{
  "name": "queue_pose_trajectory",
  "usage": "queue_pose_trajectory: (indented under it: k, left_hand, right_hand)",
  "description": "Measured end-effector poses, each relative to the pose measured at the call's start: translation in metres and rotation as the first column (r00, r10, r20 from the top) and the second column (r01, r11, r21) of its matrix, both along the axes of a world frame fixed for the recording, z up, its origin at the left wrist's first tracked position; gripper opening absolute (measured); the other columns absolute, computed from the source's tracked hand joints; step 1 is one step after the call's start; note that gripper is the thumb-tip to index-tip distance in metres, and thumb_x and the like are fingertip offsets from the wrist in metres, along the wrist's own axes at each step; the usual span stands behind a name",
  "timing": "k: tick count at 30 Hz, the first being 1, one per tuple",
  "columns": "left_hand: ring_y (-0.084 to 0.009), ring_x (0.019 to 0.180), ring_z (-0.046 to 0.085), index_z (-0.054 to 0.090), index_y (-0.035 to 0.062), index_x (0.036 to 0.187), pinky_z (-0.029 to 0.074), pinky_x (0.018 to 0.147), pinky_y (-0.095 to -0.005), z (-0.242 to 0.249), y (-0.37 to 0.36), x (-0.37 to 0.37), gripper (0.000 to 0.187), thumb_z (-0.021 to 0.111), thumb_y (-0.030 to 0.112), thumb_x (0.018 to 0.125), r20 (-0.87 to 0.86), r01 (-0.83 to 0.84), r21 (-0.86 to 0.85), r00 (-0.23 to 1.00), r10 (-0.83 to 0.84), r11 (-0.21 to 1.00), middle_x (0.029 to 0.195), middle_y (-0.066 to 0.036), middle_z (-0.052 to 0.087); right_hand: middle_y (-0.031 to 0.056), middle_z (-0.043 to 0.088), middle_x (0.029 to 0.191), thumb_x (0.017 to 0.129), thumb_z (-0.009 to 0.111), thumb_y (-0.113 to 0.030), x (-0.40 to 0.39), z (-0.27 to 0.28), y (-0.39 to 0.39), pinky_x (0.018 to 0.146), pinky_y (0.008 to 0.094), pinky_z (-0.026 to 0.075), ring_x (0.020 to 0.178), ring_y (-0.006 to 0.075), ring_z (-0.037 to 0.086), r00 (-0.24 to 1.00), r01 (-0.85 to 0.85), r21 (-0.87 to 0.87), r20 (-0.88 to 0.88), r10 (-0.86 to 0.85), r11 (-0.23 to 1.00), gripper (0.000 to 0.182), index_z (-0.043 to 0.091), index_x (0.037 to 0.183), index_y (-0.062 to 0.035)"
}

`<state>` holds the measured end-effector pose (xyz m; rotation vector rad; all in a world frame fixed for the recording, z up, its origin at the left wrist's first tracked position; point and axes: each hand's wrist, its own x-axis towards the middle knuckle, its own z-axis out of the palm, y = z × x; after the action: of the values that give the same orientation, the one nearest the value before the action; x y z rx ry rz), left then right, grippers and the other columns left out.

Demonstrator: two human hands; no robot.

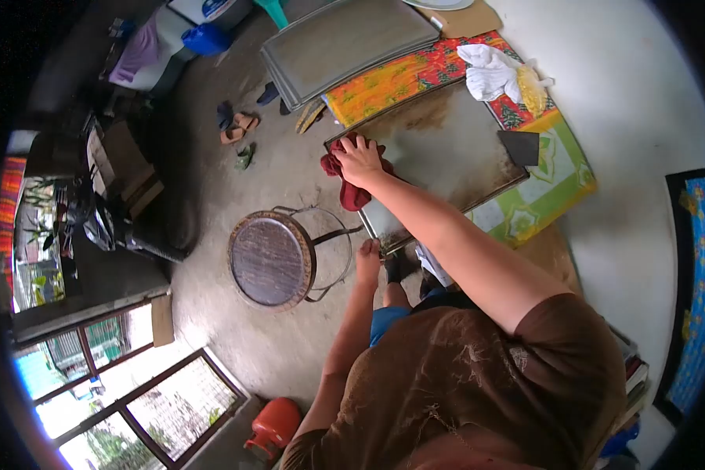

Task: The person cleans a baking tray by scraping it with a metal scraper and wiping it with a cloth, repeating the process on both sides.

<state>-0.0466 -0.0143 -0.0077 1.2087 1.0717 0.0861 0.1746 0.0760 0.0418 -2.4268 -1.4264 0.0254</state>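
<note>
A large metal baking tray (446, 157) with brown stains and a thin raised rim lies on a table covered in patterned cloth. My right hand (359, 160) presses a dark red cloth (356, 196) against the tray's far left corner, fingers bent over the fabric. At the tray's near left corner, my left hand (368, 262) is closed on the rim; its fingertips are partly hidden. A dark flat square piece (519, 147) rests at the tray's right edge.
More stacked trays (352, 47) sit farther back on the table. White cloth (489, 72) and a yellow netted item (532, 90) lie near the wall. A round stool (271, 260) stands left, with sandals (239, 127) beyond it. An orange gas cylinder (274, 427) is at lower left.
</note>
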Motion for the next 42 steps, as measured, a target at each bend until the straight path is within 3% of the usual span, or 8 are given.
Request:
queue_pose_trajectory:
  k: [2, 5, 8, 11, 13, 17, 27, 42]
  left_hand:
    - [-0.0160, 0.066, 0.067, 0.057, 0.0079, 0.090, 0.044, 0.059, -0.0282, -0.002, -0.009, 0.000, 0.026, 0.049, 0.032, 0.098, 0.062, 0.036, 0.026, 0.997, -0.038, 0.999, 0.075, 0.001, 0.057]
    - [-0.0149, 0.066, 0.062, 0.058, 0.0086, 0.089, 0.045, 0.059, -0.0292, -0.001, -0.014, 0.000, 0.026, 0.050, 0.032, 0.098, 0.021, 0.054, 0.003, 0.998, -0.054, 0.999, 0.075, 0.000, 0.055]
    - [-0.0122, 0.069, 0.051, 0.058, 0.0077, 0.093, 0.043, 0.061, -0.0284, 0.015, -0.012, 0.018, 0.024, 0.051, 0.031, 0.097, 0.006, -0.041, -0.073, 0.999, 0.042, 0.996, 0.081, -0.002, 0.055]
    - [-0.0115, 0.071, 0.048, 0.057, 0.0051, 0.097, 0.040, 0.064, -0.0267, 0.006, 0.004, 0.050, 0.022, 0.053, 0.027, 0.097, 0.214, -0.127, 0.248, 0.974, 0.074, 0.960, 0.083, -0.002, 0.054]
    - [-0.0107, 0.074, 0.044, 0.055, 0.0037, 0.094, 0.039, 0.067, -0.0270, -0.008, 0.013, 0.060, 0.017, 0.054, 0.021, 0.097, 0.226, -0.193, 0.206, 0.963, 0.145, 0.959, 0.080, 0.001, 0.052]
    - [-0.0099, 0.075, 0.044, 0.052, 0.0042, 0.089, 0.039, 0.068, -0.0273, -0.018, 0.013, 0.064, 0.016, 0.055, 0.018, 0.097, 0.269, -0.295, 0.161, 0.931, 0.246, 0.942, 0.078, 0.002, 0.051]
    - [-0.0105, 0.072, 0.041, 0.049, 0.0017, 0.087, 0.038, 0.064, -0.0278, -0.015, 0.005, 0.072, 0.020, 0.054, 0.018, 0.098, 0.303, -0.406, 0.202, 0.891, 0.337, 0.891, 0.078, 0.000, 0.050]
    - [-0.0122, 0.076, 0.045, 0.049, 0.0040, 0.086, 0.039, 0.070, -0.0280, -0.020, 0.007, 0.070, 0.013, 0.053, 0.012, 0.096, 0.230, -0.406, 0.199, 0.904, 0.360, 0.892, 0.082, 0.001, 0.049]
  right_hand:
    - [0.0072, 0.050, 0.125, 0.087, 0.051, -0.023, 0.015, 0.001, 0.007, 0.092, 0.0577, 0.035, 0.116, 0.0333, 0.043, 0.997, 0.077, 0.018, 0.008, -0.077, 0.997, 0.026, 0.067, 0.107, -0.0189]
    - [0.0066, 0.048, 0.129, 0.087, 0.051, -0.023, 0.029, 0.011, 0.011, 0.094, 0.0578, 0.035, 0.119, 0.0329, 0.041, 1.000, 0.005, -0.154, 0.009, -0.003, 0.988, 0.027, 0.067, 0.109, -0.0204]
    - [0.0065, 0.044, 0.136, 0.085, 0.056, -0.025, 0.031, 0.010, -0.004, 0.096, 0.0574, 0.034, 0.123, 0.0331, 0.039, 0.995, -0.079, -0.132, 0.042, 0.086, 0.988, 0.030, 0.066, 0.113, -0.0215]
    - [0.0058, 0.046, 0.132, 0.082, 0.059, -0.027, 0.040, 0.010, -0.015, 0.094, 0.0564, 0.036, 0.122, 0.0324, 0.040, 0.995, -0.061, -0.083, 0.072, 0.067, 0.995, 0.029, 0.067, 0.109, -0.0206]
    - [0.0050, 0.049, 0.128, 0.080, 0.060, -0.028, 0.048, 0.008, -0.020, 0.092, 0.0552, 0.037, 0.119, 0.0315, 0.041, 0.995, -0.026, -0.050, 0.099, 0.031, 0.998, 0.027, 0.069, 0.104, -0.0198]
    - [0.0035, 0.051, 0.117, 0.076, 0.062, -0.029, 0.104, 0.006, -0.049, 0.086, 0.0509, 0.039, 0.111, 0.0278, 0.044, 0.965, 0.138, 0.075, 0.213, -0.151, 0.988, 0.024, 0.070, 0.096, -0.0186]
    - [0.0061, 0.049, 0.125, 0.085, 0.058, -0.042, 0.249, 0.009, -0.134, 0.090, 0.0550, 0.039, 0.120, 0.0319, 0.043, 0.766, 0.632, -0.182, 0.292, -0.572, 0.753, 0.040, 0.062, 0.118, -0.0193]
    - [0.0154, 0.049, 0.128, 0.086, 0.055, -0.037, 0.212, 0.037, -0.223, 0.082, 0.0511, 0.045, 0.115, 0.0359, 0.050, 0.592, 0.745, -0.437, 0.086, -0.801, 0.504, 0.042, 0.064, 0.117, -0.0101]
